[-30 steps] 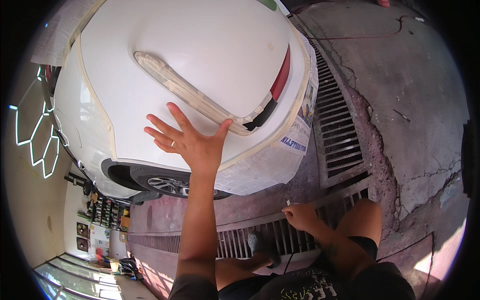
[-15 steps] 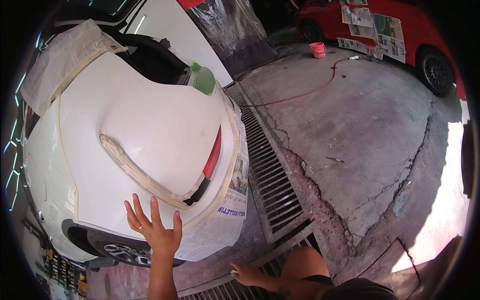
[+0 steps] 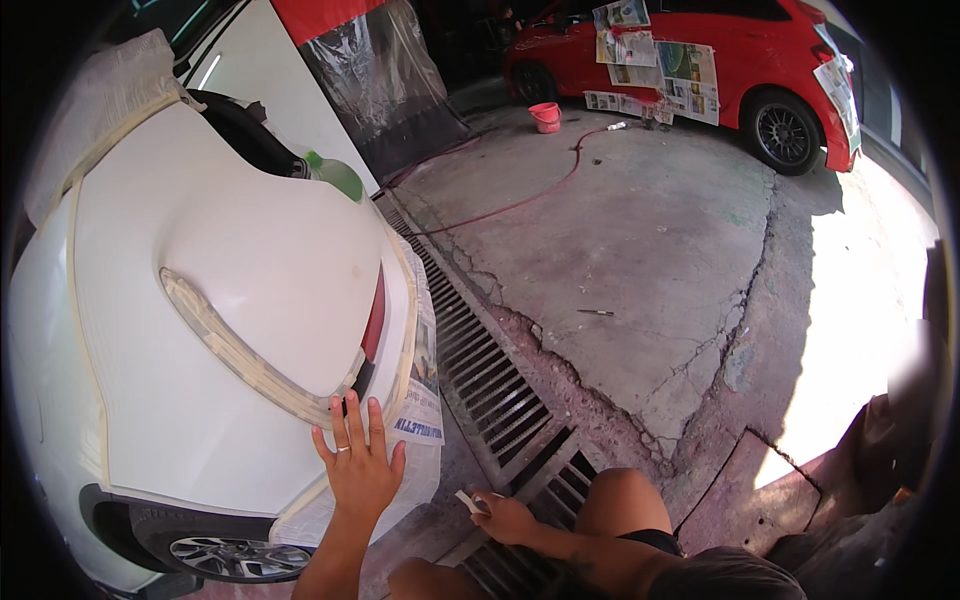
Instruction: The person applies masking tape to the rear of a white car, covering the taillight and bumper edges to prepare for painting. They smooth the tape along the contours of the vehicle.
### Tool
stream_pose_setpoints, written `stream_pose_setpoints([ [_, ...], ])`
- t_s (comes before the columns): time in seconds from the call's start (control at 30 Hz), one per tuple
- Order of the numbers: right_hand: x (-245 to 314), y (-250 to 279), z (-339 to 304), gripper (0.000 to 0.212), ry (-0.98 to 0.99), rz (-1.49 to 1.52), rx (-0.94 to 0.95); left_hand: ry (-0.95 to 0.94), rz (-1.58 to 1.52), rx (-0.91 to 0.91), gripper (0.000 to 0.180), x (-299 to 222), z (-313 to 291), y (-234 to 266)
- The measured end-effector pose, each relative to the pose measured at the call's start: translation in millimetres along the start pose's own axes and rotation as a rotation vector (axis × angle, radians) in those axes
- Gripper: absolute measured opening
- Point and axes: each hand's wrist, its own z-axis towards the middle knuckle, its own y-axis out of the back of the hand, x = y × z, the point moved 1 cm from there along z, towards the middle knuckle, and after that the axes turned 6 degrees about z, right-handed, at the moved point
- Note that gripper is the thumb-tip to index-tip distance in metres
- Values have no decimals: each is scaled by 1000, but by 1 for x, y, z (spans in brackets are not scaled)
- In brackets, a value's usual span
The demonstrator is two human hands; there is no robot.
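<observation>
Your left hand (image 3: 358,470) lies flat, fingers spread, on the white panel (image 3: 200,330) just below the taped strip (image 3: 240,355), which runs up-left from it, while your right hand (image 3: 505,515) pinches a tape piece (image 3: 467,500) near the grate (image 3: 500,400).

One head-worn fisheye view looks steeply down, close over the white car's masked rear corner (image 3: 230,330) and the drain grate (image 3: 490,380).

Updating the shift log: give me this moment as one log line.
left hand: flat on white car panel | right hand: holds tape piece | drain grate alongside
</observation>
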Motion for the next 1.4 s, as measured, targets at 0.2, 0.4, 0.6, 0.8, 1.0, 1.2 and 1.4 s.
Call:
stream_pose_setpoints([
  [0.2, -23, 22, -14, 64, 87, 802, -211, -36, -50, -69, 73, 13, 1, -25],
  [0.4, 23, 79, -63, 63, 88, 856, -380, -70, -33, -193, 57, 28, -7, -47],
  [0.6, 87, 146, -127, 68, 324, 775, -488, 74, -213, -267, 44, 16, -2, -49],
  [0.8, 151, 202, -194, 80, 435, 391, -863, 124, -208, -292, 40, 6, 1, -55],
  [1.0, 218, 216, -196, 84, 523, 426, -923, 147, -259, -304, 37, 2, -1, -64],
  [1.2, 234, 166, -192, 52, 603, 674, -864, 183, -352, -315, 34, -2, 2, -55],
  [1.4, 248, 160, -162, 18, 224, 500, -927, 220, -416, -248, 33, 0, 2, -50],
])
